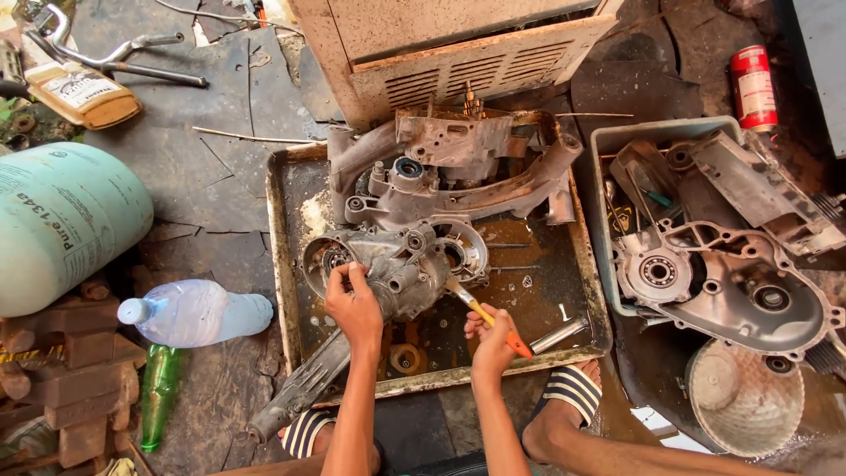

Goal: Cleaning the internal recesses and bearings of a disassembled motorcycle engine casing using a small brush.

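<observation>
A greasy grey engine casing (pixel 401 264) lies in a dirty metal tray (pixel 280 238) on the ground. My left hand (pixel 354 304) grips the casing's near left edge, beside a round bearing opening. My right hand (pixel 491 339) holds a tool with a yellow and orange handle (pixel 493 323); its metal tip touches the casing's right side. A larger engine case half (pixel 458 167) rests at the tray's far end.
A grey tub (pixel 601 150) on the right holds more engine case halves. A woven basket (pixel 745 397), red spray can (pixel 752 86), pale green gas cylinder (pixel 62 220), clear plastic bottle (pixel 198 313), green bottle (pixel 159 392) and a rusty metal box (pixel 458 48) surround the tray. My sandalled feet sit at its near edge.
</observation>
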